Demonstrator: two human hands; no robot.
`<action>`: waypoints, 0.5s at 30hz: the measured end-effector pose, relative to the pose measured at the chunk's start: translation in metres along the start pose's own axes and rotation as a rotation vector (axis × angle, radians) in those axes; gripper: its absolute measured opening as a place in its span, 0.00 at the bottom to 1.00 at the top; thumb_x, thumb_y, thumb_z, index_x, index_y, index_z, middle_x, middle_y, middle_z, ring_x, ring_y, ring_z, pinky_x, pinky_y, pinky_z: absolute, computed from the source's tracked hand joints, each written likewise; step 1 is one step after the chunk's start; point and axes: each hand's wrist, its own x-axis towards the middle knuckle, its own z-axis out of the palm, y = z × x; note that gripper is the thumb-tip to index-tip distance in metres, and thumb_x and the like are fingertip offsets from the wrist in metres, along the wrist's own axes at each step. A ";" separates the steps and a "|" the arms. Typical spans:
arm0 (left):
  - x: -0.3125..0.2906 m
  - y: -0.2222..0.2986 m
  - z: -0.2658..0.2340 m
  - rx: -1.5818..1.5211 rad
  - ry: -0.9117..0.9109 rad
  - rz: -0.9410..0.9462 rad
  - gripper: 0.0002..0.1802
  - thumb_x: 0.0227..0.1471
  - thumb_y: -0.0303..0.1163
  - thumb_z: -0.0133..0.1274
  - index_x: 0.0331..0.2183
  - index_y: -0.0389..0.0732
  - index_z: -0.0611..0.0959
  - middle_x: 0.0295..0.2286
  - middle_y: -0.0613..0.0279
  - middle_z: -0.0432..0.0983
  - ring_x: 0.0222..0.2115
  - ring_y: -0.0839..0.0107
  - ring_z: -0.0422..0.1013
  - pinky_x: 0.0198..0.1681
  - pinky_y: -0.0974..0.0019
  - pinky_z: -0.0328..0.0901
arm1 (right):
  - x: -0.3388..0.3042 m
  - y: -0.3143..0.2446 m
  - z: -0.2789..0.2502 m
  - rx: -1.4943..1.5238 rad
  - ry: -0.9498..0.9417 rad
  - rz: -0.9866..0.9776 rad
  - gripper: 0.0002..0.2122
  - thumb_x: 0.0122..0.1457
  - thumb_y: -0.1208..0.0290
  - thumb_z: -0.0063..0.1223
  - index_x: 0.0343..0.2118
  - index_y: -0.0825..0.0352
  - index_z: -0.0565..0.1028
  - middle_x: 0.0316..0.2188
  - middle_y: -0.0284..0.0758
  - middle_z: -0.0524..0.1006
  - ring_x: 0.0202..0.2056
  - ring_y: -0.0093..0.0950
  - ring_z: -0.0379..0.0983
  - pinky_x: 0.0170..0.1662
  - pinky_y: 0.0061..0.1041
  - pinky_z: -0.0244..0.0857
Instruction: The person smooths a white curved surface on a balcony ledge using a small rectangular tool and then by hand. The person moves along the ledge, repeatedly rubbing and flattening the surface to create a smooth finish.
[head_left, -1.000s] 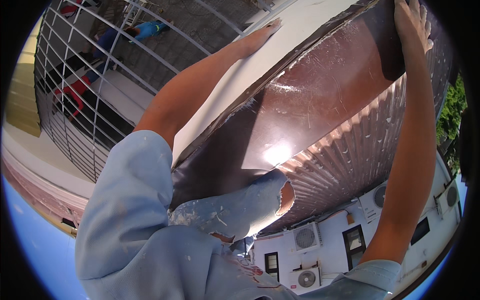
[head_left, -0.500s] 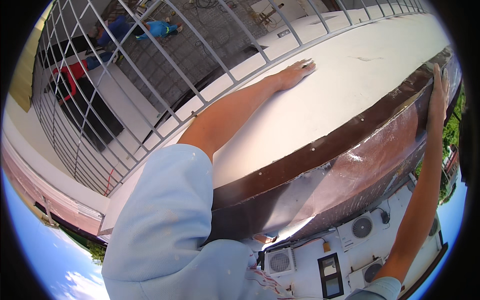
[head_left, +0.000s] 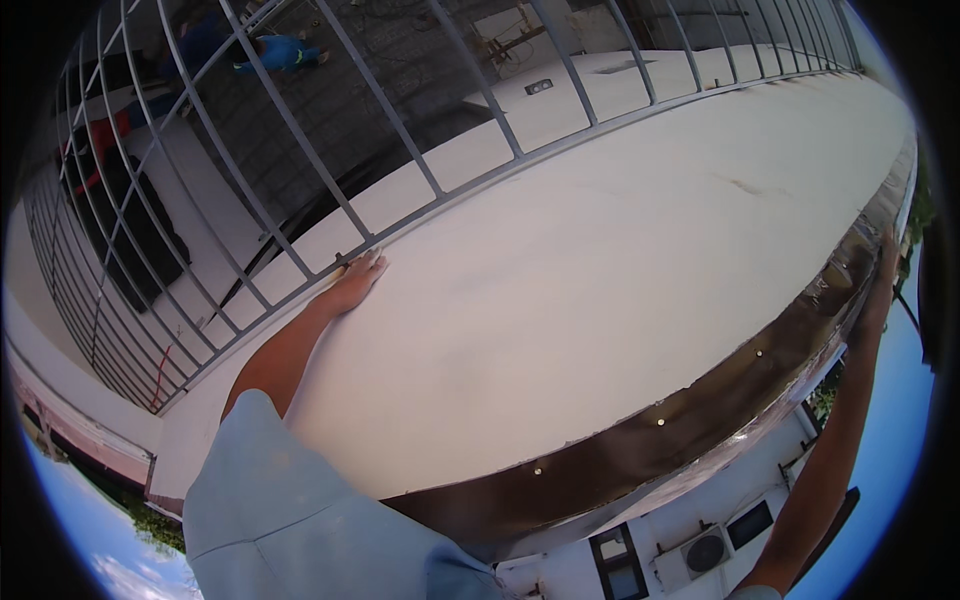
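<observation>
My left hand (head_left: 360, 282) rests on the smooth white ledge (head_left: 520, 300), close against the bottom rail of a grey metal grille (head_left: 450, 200). Its fingers lie stretched out toward the rail, and I see nothing held in them. Far to the right, my right hand (head_left: 886, 258) touches the outer edge of the brown metal flashing (head_left: 610, 425) that runs along the ledge. Shade and the flashing's edge make its fingers hard to read. Several fasteners dot the flashing. My light-blue sleeve or clothing (head_left: 300, 500) covers the lower left.
Behind the grille lies a lower paved area, with a person in blue (head_left: 280, 53) and a person in red (head_left: 103, 145). Beyond the flashing there is a drop toward a white wall with an air-conditioner unit (head_left: 704, 550) and a dark-framed window (head_left: 618, 562).
My left hand has come back left along the ledge to beside the rail. My right hand has slid lower at the flashing's edge. The view has shifted, with more of the ledge showing.
</observation>
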 end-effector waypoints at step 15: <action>0.091 0.224 0.019 -0.103 -0.131 0.483 0.47 0.65 0.69 0.29 0.72 0.47 0.52 0.72 0.52 0.40 0.73 0.55 0.37 0.74 0.54 0.36 | 0.018 0.017 -0.017 0.140 -0.085 0.216 0.31 0.69 0.46 0.47 0.66 0.64 0.66 0.59 0.38 0.71 0.57 0.31 0.69 0.62 0.34 0.62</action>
